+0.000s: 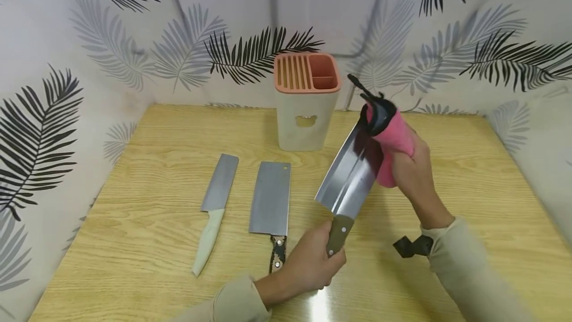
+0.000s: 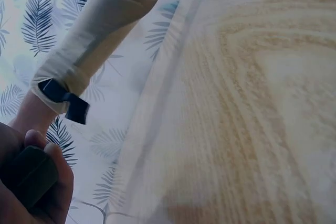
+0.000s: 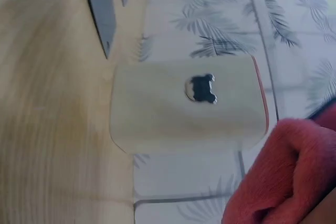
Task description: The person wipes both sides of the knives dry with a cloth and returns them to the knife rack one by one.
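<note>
On the left of the counter (image 1: 134, 202), a pale-handled knife (image 1: 217, 200) lies flat, with a dark-handled cleaver (image 1: 270, 198) beside it. Behind stands an upright cream holder (image 1: 292, 108), its peach top slatted on the left, with two open compartments on the right; what lies under the slats cannot be told. In front, the left grip (image 1: 313, 260) is closed round the green handle of a raised cleaver (image 1: 348, 178), whose blade slants up rightward. The right grip (image 1: 408, 170), fingers curled, holds a pink cloth (image 1: 395, 135) overlapping the blade's far end.
</note>
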### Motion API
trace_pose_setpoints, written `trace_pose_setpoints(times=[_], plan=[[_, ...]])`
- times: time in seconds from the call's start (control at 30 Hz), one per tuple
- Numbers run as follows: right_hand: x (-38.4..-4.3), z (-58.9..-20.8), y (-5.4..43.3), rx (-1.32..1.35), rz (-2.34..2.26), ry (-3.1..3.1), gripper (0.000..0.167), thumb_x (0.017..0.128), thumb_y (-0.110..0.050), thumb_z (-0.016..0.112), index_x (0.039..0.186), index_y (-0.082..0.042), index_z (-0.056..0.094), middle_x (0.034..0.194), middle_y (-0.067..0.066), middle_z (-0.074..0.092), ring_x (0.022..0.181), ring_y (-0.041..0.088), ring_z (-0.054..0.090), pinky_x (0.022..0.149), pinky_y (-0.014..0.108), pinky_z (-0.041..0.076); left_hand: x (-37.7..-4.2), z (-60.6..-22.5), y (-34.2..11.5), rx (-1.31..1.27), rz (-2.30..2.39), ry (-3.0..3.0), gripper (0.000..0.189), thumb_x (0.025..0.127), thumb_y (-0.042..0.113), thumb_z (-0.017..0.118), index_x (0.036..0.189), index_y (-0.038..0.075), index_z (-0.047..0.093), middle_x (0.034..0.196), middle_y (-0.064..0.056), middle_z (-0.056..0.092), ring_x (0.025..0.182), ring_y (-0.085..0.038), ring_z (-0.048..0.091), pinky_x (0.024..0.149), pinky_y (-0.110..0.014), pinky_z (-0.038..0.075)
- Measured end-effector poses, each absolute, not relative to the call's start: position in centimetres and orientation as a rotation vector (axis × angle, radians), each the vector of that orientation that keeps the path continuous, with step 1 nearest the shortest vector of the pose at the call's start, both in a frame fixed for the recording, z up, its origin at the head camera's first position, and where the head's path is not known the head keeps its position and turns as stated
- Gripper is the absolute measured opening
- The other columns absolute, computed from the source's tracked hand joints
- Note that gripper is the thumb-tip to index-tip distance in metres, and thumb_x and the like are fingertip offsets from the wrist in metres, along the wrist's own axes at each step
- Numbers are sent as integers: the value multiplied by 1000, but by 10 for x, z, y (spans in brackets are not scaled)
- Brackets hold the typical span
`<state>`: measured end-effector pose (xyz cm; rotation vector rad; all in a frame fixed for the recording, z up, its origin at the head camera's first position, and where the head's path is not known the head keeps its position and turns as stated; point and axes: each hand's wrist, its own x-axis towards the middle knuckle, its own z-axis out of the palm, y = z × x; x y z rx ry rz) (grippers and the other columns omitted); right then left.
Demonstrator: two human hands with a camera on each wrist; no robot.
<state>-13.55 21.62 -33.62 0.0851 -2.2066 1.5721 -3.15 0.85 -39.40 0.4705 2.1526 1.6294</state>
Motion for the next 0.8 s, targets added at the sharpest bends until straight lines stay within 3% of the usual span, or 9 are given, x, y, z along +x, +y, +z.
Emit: trace_pose_setpoints(times=[0.07,0.23,0.4,0.5,0.6,0.67,0.73,0.8], plan=[[-139,-333,222,-30,1700,-2056,23,100,-13,53,117,-14,69,102,-7,70,94,6,61,84,17,46,-32,-395,9,473,1627,2155,8,87,2,52,86,8,47,55,5,48,35,-2,44,33,-21,41],[-135,-320,228,-117,1655,-1893,12,101,-18,53,105,-20,63,90,-8,60,78,7,57,74,20,44,-36,-397,10,456,1647,2186,8,89,5,52,86,11,47,54,6,48,36,-1,45,34,-20,41],[-109,-309,215,37,1469,-1913,25,98,-6,49,115,-14,65,86,-13,57,71,5,55,70,20,43,-43,-395,8,418,1678,2186,4,89,7,54,89,9,50,54,6,48,35,-2,45,34,-22,41],[-93,-313,198,222,1320,-1893,48,84,8,45,128,0,61,105,-10,70,84,2,61,80,17,46,-47,-393,7,441,1665,2218,5,90,7,54,89,8,50,54,5,48,36,-2,46,34,-21,41],[-79,-324,180,440,1167,-1887,65,69,5,49,134,3,58,132,4,67,116,8,63,105,23,46,-51,-391,7,469,1653,2258,4,89,6,54,89,7,50,55,5,49,37,-1,47,35,-22,43],[-69,-334,169,569,1087,-1922,68,65,1,50,133,4,58,142,9,60,134,16,55,116,32,41,-53,-390,7,491,1651,2275,3,89,6,54,92,6,52,55,4,50,37,-1,47,35,-23,44],[-60,-343,162,677,1011,-1995,66,68,-3,51,133,2,59,145,11,58,142,22,49,121,39,35,-55,-388,6,499,1670,2263,5,91,6,55,95,4,55,54,2,51,37,-2,47,35,-24,44],[-52,-352,156,770,960,-2095,69,68,2,48,136,-1,58,148,9,55,145,22,44,123,37,31,-56,-386,4,469,1676,2232,8,90,6,56,98,2,56,53,3,50,38,-2,46,38,-21,43]])
